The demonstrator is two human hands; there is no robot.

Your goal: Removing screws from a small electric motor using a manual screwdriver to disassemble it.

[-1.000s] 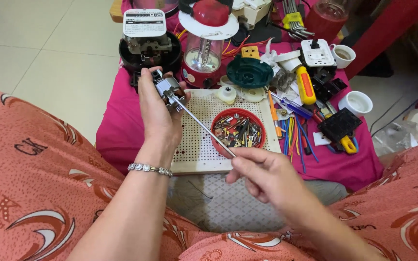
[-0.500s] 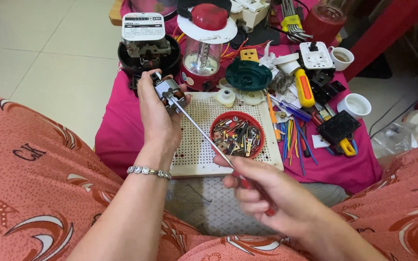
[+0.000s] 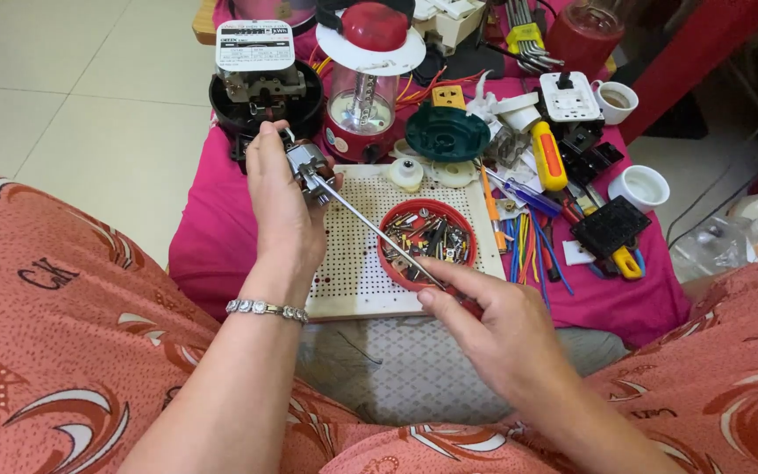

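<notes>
1. Head view: the left hand (image 3: 281,206) is raised over the near-left part of the low table (image 3: 212,254) with its pink cloth, fingers clenched around a small metal part (image 3: 307,165). A silver bracelet (image 3: 267,308) sits on that wrist.
2. The right hand (image 3: 493,329) is near the table's front edge, gripping the handle of a screwdriver (image 3: 379,228); only a sliver of red handle shows under the fingers. The thin shaft slants up and left, and its tip touches the metal part in the left hand.
3. Under the shaft lies a white perforated board (image 3: 357,263), set along the front edge of the table. On its right half rests a red round dish (image 3: 427,244) filled with screws and small bits; the shaft crosses above the dish's near-left rim.
4. At the back-left corner stands a black round meter (image 3: 261,83) with a white face plate, just behind the left hand's fingertips. Beside it, toward the middle of the back edge, is a red-and-white lantern (image 3: 368,79) with a clear body.
5. Right of the lantern lies a dark green round lid (image 3: 446,132). Further right a yellow-handled screwdriver (image 3: 549,158) lies among loose coloured wires (image 3: 528,250).
6. Near the right edge sit two white cups (image 3: 642,186), one behind the other, and a black flat block (image 3: 609,226).
7. The person's knees, in orange patterned cloth, frame the table on both sides.
</notes>
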